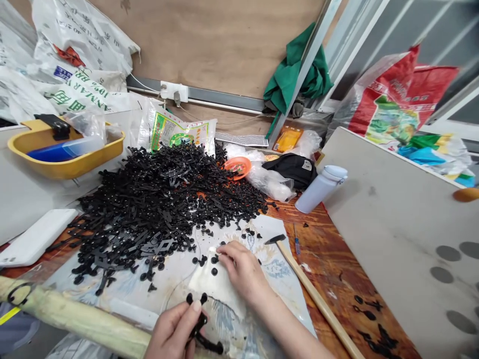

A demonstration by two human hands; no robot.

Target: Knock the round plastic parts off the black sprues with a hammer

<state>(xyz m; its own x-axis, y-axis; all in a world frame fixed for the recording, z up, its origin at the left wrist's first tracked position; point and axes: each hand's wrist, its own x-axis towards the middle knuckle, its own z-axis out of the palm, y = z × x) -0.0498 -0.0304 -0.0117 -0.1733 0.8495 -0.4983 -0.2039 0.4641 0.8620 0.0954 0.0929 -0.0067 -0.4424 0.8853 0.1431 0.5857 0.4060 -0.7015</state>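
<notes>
My left hand [174, 329] is closed at the front edge, pinching a black plastic jointed part [200, 326] with round knobs on its ends. Some of that part is hidden behind my thumb and fingers. Over a pale cloth [204, 281], my right hand [241, 267] has its thumb and fingertips drawn together. Small black round-headed pieces [214, 271] lie by those fingertips; whether one is pinched between them I cannot make out. Beyond both hands rises a large heap of black plastic parts [149, 199], with loose pieces scattered along its near edge.
A hammer [314, 294] and a small screwdriver [297, 242] lie right of my right hand. Further back stand a light blue bottle [321, 189] and an orange dish [239, 167]. A yellow bin [67, 167] hangs at left above a white box [39, 234]. More black parts [377, 341] lie front right.
</notes>
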